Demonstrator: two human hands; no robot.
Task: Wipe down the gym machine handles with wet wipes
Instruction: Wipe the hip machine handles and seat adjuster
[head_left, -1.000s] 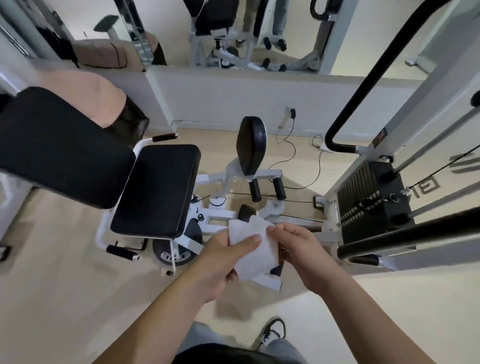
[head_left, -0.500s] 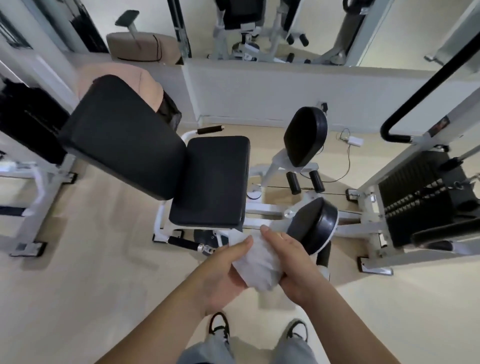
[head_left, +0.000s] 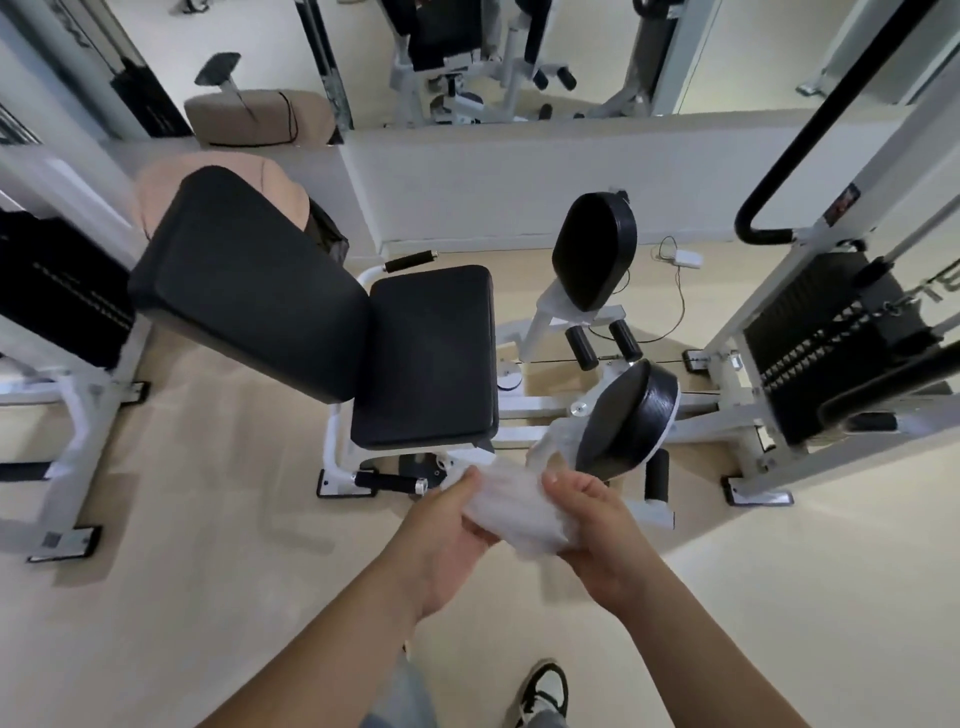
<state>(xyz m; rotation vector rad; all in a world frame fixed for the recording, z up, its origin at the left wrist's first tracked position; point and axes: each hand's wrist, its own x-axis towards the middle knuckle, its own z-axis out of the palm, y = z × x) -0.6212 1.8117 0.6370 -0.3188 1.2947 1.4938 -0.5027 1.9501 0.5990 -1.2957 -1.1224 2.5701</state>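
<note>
A white wet wipe (head_left: 514, 506) is stretched between my two hands at chest height. My left hand (head_left: 447, 535) grips its left end and my right hand (head_left: 597, 525) grips its right end, where a loose corner sticks up. Below and beyond the wipe stands a white seated gym machine with a black seat (head_left: 428, 358). Its near black handle (head_left: 392, 482) lies low at the seat's front left, just left of my left hand. Its far handle (head_left: 410, 261) pokes out behind the seat.
Two black round leg pads (head_left: 595, 249) (head_left: 628, 421) stand right of the seat. A weight stack (head_left: 831, 343) in a white frame with a black curved bar (head_left: 810, 145) fills the right side. Another machine's white frame (head_left: 78, 415) stands at left. A mirror wall runs behind.
My view has moved closer to the seated machine. My hands have pulled apart, spreading the bunched wipe out between them.
</note>
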